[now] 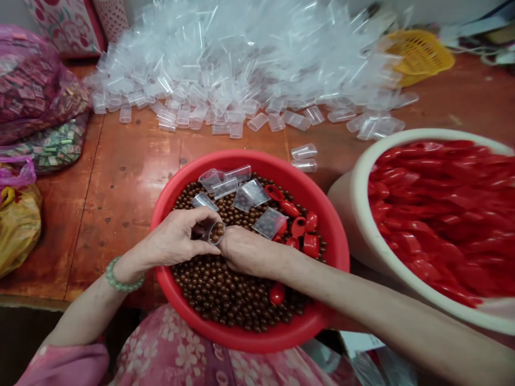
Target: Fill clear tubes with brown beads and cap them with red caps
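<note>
My left hand [181, 236] grips a clear plastic cup [216, 234] on its side, its mouth turned to the right, with several brown balls showing inside. Right at that mouth is my right hand [245, 249], knuckles up and fingers curled down; whatever they hold is hidden. Both hands are over a red basin [338, 252] full of small round brown balls [225, 295]. Beyond my hands, more clear cups [225, 187] lie on the balls. Small glossy red caps [298, 226] sit at the basin's right side, and a lone red cap [277, 294] rests nearer me.
A big heap of clear cups [225, 69] covers the back of the wooden table [129, 155]. On the right stands a white tub [360, 193] of red pieces [434, 214]. A yellow basket [422, 53] lies behind it. Bags of small packets [32, 91] crowd the left.
</note>
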`<state>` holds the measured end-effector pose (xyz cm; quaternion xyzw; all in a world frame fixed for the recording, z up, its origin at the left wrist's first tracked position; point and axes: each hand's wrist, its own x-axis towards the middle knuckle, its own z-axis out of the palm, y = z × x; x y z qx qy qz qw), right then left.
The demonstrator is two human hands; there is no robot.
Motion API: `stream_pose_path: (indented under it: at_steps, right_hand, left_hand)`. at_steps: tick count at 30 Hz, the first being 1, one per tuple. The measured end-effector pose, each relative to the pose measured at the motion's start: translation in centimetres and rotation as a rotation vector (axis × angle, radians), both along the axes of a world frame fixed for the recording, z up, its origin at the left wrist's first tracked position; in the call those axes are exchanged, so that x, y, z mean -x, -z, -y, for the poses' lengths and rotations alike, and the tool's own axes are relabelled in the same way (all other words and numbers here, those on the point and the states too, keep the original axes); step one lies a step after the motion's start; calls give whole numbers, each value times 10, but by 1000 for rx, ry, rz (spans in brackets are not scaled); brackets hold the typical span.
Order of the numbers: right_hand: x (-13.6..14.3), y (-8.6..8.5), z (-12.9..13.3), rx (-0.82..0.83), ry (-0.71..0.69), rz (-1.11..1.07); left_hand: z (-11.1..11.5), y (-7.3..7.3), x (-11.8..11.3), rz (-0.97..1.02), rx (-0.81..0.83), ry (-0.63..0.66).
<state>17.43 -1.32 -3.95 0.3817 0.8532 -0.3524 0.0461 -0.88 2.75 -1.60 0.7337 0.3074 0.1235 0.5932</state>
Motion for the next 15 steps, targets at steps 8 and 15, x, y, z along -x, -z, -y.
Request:
stream_pose_path:
  at_steps: [8, 15]
  right_hand:
    - [-7, -2, -2, 251, 179, -402]
    - [-13, -6, 5, 85, 267, -469]
  left_hand:
    - [0, -5, -3, 162, 310, -154]
    - [1, -7, -4, 230, 302, -258]
